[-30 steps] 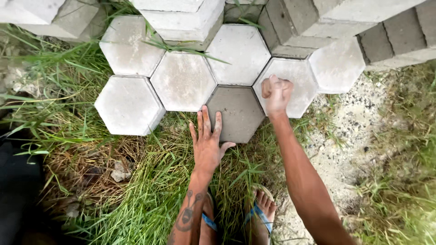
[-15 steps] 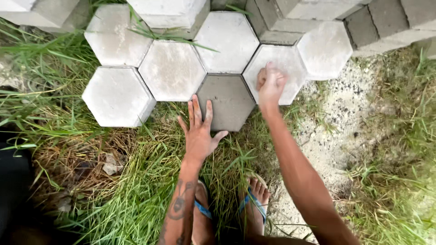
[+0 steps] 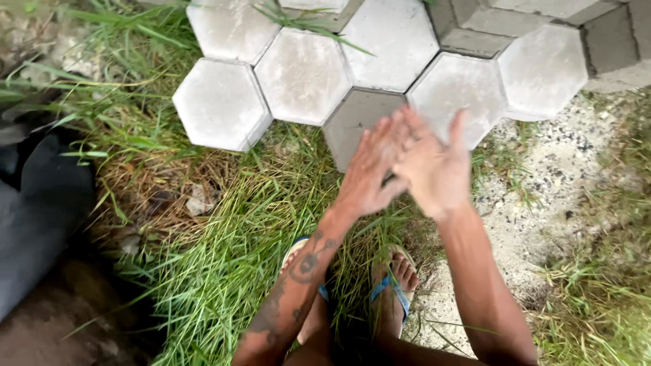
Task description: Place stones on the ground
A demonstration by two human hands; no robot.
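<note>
Head view: my left hand (image 3: 369, 169) and right hand (image 3: 434, 169), grips spread and empty, touch above the grey hexagonal concrete paver (image 3: 352, 122) at 12 o'clock.

Long green grass (image 3: 224, 271) (some dry and brown), a black sheet (image 3: 41, 210) and sandy gravel (image 3: 536, 196).

The ground (image 3: 224, 271) is grass-covered across the left and centre of the frame, with a sandy gravel patch (image 3: 542, 183) at right. Light grey hexagonal pavers (image 3: 220, 103) lie edge to edge along the top, one darker paver (image 3: 352, 125) set among them. Grey rectangular blocks (image 3: 542, 17) lie at upper right. A black sheet (image 3: 37, 203) lies at left.
</note>
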